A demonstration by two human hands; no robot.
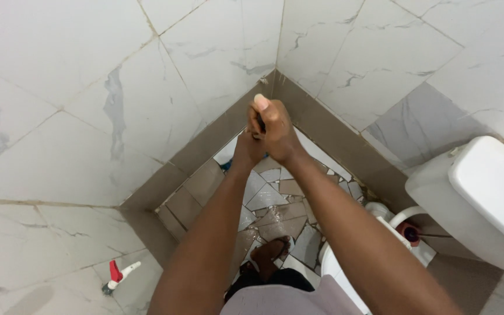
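Note:
Both of my hands are held together in front of me over the corner of a tiled floor. My right hand (278, 128) is closed, thumb up, around a thin dark handle (260, 122) that is mostly hidden. My left hand (246, 150) is closed just below it, pressed against the right hand, seemingly on the same handle. A small blue part (226, 166) shows beside my left wrist near the floor. My foot in a sandal (269, 254) stands on the broken-tile floor below.
White marbled wall tiles (88, 116) with a brown skirting band (205, 140) meet in the corner ahead. A white toilet with its cistern (491, 198) stands at right. A wall tap with a red handle (116, 274) is at lower left.

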